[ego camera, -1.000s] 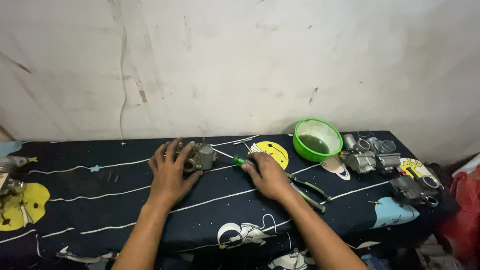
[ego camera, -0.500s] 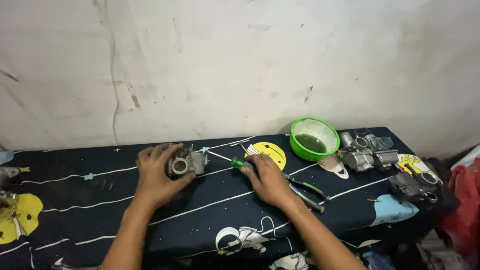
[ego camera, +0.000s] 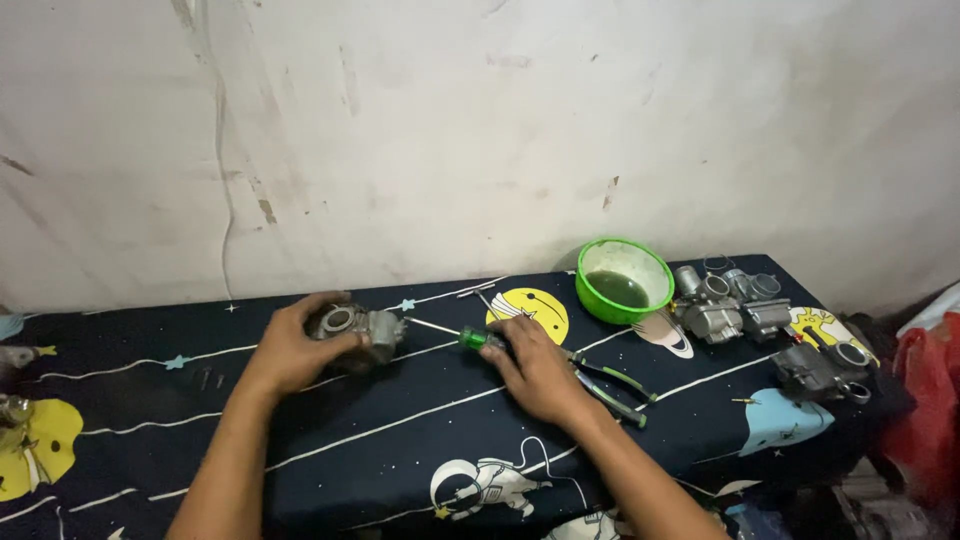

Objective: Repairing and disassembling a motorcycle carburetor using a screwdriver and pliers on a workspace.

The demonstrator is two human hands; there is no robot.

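My left hand (ego camera: pixel 290 350) grips a grey metal carburetor (ego camera: pixel 358 328) that rests on the dark space-print cloth (ego camera: pixel 400 440). My right hand (ego camera: pixel 535 365) lies over a green-handled screwdriver (ego camera: pixel 470 337), fingers curled on the handle. The screwdriver's metal shaft points left toward the carburetor, its tip just short of the body. Green-handled pliers (ego camera: pixel 612 385) lie right under and beside my right wrist.
A green bowl (ego camera: pixel 625 279) of dark liquid stands at the back right. More carburetors (ego camera: pixel 725 305) and a dark one (ego camera: pixel 820 368) sit at the right end. Small screws (ego camera: pixel 210 380) lie left of my left forearm. A red bag (ego camera: pixel 930 400) hangs at the right edge.
My left hand has closed round the carburetor and turned it. My right hand has settled onto the screwdriver handle, with the shaft aimed at the carburetor.
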